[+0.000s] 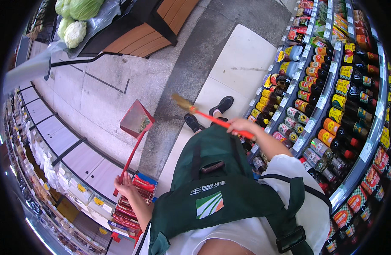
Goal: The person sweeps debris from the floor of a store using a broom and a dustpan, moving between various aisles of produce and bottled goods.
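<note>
My left hand [125, 184] is closed around the red handle of a long-handled dustpan [133, 118]. The red pan rests on the floor to the front left, with some greenish debris in its corner by the handle. My right hand [238, 126] grips the red handle of a broom [211, 118] beside the bottle shelves. The broom's yellowish bristles point up and left, over the dark floor strip; whether they touch the floor cannot be told. My shoes show beneath the broom, below the green apron [211, 178].
Shelves of sauce bottles [310, 86] curve along the right. Boxes of red packets [128, 210] stand close by my left forearm. White cabinets [82, 159] line the left. A wood-sided produce stand [144, 41] holds cabbages [83, 9] and a cauliflower [75, 33], near a plastic bag roll [29, 71].
</note>
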Tool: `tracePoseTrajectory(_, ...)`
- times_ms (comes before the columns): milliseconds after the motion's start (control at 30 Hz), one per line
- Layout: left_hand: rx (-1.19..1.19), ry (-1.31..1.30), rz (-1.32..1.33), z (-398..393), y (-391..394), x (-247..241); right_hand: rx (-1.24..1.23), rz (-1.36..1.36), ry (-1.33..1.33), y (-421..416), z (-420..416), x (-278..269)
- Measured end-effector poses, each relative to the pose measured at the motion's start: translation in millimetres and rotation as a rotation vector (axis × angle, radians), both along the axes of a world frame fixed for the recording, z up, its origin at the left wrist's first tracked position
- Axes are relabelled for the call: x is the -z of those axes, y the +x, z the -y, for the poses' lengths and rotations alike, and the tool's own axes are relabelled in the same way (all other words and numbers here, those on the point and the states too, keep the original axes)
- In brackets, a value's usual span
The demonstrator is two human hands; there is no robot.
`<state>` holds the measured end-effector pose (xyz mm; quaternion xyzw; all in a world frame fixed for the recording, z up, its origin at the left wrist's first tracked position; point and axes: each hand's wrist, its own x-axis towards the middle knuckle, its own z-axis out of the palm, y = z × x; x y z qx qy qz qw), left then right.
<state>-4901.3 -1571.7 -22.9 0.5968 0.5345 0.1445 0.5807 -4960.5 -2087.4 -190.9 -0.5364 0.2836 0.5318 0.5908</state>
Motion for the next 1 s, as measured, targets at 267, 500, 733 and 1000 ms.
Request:
tracePoseTrajectory(267, 0.12, -0.011, 0.028, 83, 23, -2, 0.023, 0.111, -0.411, 45, 267, 5)
tracePoseTrajectory(500, 0.172, -0.072, 0.037, 168, 53, 0, -0.196, 0.411, -0.739, 96, 326, 9)
tracePoseTrajectory(733, 0.286, -0.166, 0.034, 242, 103, 3, 0.094, 0.198, -0.604, 7, 227, -36)
tracePoseTrajectory(1000, 0.472, -0.204, -0.05, 351, 211, 36, 0.844, -0.276, -0.167, -58, 162, -74)
